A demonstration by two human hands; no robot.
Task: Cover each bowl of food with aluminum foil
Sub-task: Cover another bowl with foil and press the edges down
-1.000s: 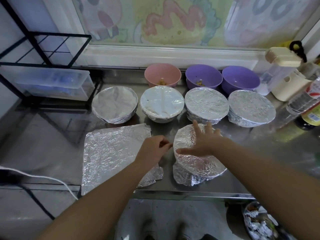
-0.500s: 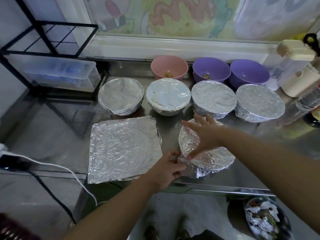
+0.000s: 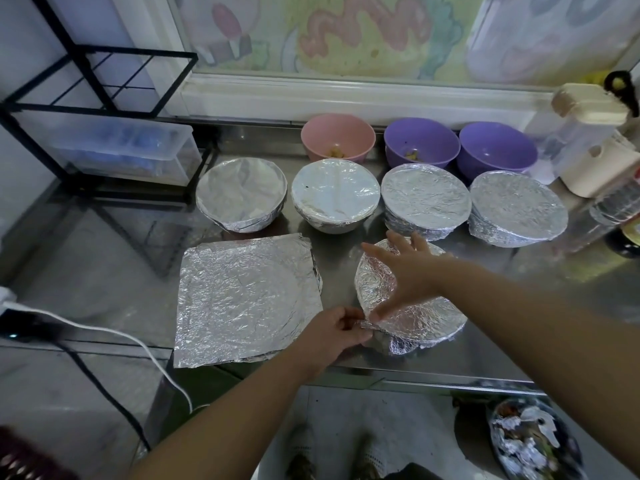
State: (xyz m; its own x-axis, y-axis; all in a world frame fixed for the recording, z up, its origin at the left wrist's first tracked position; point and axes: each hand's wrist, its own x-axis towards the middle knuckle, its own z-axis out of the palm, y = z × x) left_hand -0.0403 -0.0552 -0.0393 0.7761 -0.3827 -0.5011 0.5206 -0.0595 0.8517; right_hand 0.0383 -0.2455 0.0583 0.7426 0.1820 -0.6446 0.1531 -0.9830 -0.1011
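While our right hand (image 3: 412, 273) lies spread on the round, crinkled foil-covered bowl (image 3: 427, 318) at the front of the steel counter (image 3: 450, 365), our left hand (image 3: 330, 334) pinches its rim foil; a square foil sheet (image 3: 246, 299) lies beside.

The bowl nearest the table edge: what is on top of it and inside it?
Crinkled foil covers its top. The right hand presses flat on the foil; the left hand pinches the foil's near edge. The foil hides whatever is inside.
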